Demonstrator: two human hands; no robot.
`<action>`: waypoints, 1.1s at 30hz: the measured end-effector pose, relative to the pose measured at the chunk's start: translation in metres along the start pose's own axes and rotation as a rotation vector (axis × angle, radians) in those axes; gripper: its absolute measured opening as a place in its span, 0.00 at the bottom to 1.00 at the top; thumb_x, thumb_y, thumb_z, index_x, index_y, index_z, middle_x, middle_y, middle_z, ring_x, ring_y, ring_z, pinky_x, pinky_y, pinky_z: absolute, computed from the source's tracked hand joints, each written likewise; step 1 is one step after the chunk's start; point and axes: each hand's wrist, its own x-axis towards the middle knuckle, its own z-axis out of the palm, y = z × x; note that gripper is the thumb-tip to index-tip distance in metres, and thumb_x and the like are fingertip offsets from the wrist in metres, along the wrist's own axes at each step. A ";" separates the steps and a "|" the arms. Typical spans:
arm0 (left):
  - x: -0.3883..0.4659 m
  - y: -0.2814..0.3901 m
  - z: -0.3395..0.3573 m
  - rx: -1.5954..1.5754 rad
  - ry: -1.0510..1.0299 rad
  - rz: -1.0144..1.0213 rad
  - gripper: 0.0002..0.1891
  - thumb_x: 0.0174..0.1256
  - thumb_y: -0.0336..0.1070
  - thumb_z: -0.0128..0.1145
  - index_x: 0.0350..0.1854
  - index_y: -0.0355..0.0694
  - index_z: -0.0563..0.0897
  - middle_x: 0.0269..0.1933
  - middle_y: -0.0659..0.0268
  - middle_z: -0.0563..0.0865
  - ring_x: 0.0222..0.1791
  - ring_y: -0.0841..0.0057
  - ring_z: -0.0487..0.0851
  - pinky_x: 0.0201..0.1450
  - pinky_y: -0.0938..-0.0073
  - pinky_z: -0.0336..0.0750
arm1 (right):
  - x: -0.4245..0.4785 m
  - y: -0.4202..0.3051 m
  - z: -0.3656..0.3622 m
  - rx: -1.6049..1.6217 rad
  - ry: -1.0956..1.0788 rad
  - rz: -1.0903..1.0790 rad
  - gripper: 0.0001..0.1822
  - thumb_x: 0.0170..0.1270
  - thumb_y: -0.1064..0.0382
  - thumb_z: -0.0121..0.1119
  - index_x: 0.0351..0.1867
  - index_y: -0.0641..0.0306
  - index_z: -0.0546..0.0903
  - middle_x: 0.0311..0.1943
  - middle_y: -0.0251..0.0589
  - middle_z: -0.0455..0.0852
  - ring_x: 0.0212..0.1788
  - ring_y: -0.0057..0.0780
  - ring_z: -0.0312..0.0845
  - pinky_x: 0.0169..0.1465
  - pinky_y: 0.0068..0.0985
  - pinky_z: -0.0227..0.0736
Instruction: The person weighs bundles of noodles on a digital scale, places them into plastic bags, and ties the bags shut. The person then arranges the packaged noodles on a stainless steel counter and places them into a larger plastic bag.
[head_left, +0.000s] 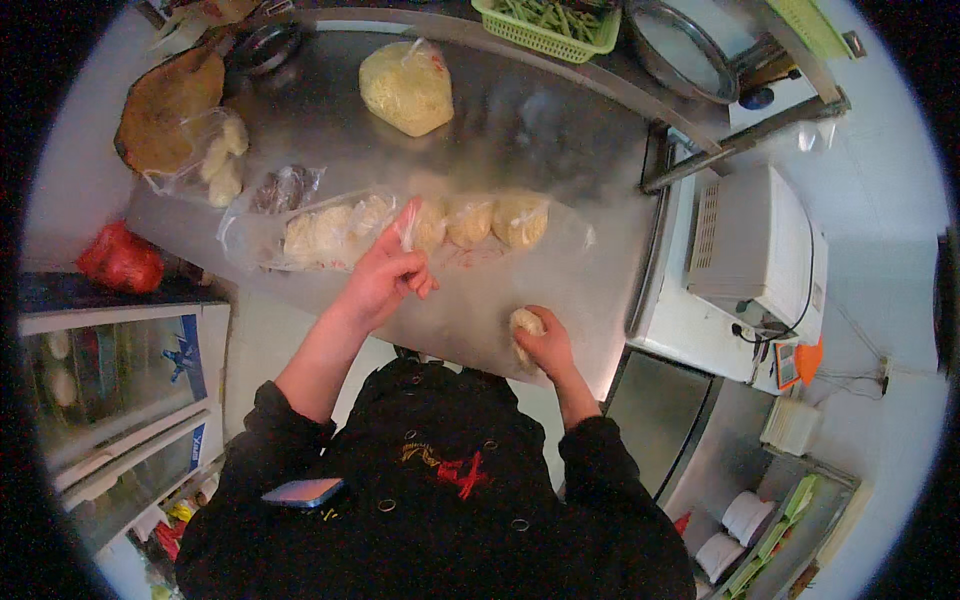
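My left hand (390, 274) is over the near edge of a clear plastic bag, its index finger extended towards a row of pale bagged portions and the other fingers curled; a bit of clear film shows at the index finger. The row holds several whitish portions (322, 231) on the left and several yellowish round ones (520, 221) on the right, apparently noodles or dough. My right hand (546, 337) grips a pale rounded lump (526, 322), perhaps a bagged portion, close to the near edge of the steel table (465, 315). Farther back lies a large tied bag of yellowish food (409, 88).
A brown flat piece (169, 105) and bagged pale pieces (225, 161) lie at the left, near a dark bagged item (281, 191). A green basket of green beans (551, 34) and a metal pan (682, 52) stand on the rear shelf. A white appliance (757, 255) stands right.
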 end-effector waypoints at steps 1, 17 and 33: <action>0.001 -0.002 -0.001 -0.004 0.004 0.007 0.43 0.69 0.24 0.47 0.84 0.52 0.45 0.23 0.71 0.71 0.24 0.76 0.74 0.45 0.64 0.75 | 0.000 -0.012 -0.010 0.115 -0.041 -0.053 0.36 0.54 0.55 0.72 0.66 0.57 0.77 0.64 0.50 0.78 0.64 0.42 0.76 0.67 0.36 0.70; -0.021 -0.004 -0.037 0.031 -0.032 -0.013 0.38 0.66 0.26 0.49 0.81 0.36 0.54 0.24 0.68 0.76 0.26 0.75 0.78 0.45 0.70 0.77 | 0.061 -0.191 -0.093 -0.770 0.581 -0.681 0.31 0.55 0.52 0.73 0.60 0.61 0.80 0.60 0.51 0.80 0.61 0.48 0.76 0.64 0.41 0.71; -0.027 0.052 -0.003 0.923 0.325 0.705 0.08 0.65 0.33 0.62 0.42 0.37 0.85 0.54 0.62 0.85 0.56 0.72 0.82 0.58 0.70 0.74 | 0.028 -0.216 -0.174 0.279 0.122 -0.424 0.19 0.67 0.68 0.58 0.59 0.61 0.81 0.28 0.32 0.84 0.32 0.15 0.76 0.40 0.18 0.71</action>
